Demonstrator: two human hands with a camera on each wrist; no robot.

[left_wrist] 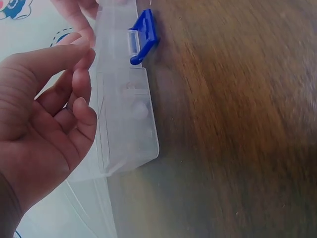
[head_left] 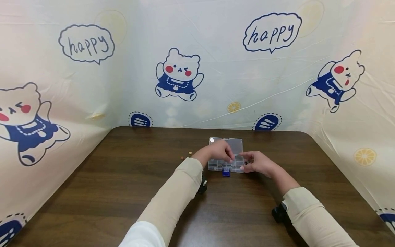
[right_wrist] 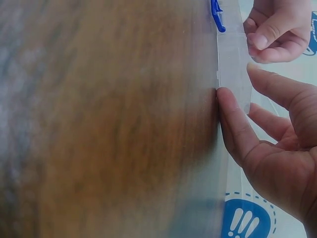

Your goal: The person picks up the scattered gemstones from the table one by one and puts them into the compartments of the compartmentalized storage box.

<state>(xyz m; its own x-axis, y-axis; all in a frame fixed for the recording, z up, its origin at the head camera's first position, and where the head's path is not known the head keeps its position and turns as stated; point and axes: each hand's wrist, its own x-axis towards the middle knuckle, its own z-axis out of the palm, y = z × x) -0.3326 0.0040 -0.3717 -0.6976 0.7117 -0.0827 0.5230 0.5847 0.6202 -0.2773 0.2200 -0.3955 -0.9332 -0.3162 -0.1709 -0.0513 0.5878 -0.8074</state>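
Note:
A clear plastic compartment box (head_left: 213,168) with a blue latch (head_left: 226,172) lies on the table, its transparent lid (head_left: 236,145) raised at the back. Small pale pieces show through its front wall. My left hand (head_left: 220,151) is over the compartments, fingers curled and thumb and index tips together; I cannot tell whether a small piece is between them. In the left wrist view those fingertips are just above the box's edge. My right hand (head_left: 260,163) holds the box's right end, thumb at the front corner and index finger towards the back.
Two tiny round pieces, one brown (head_left: 182,158) and one yellow (head_left: 190,153), lie on the wooden table (head_left: 139,192) left of the box. A printed cloth (head_left: 216,61) with cartoon bears hangs behind the table and along both sides. Each wrist wears a black device (head_left: 279,213).

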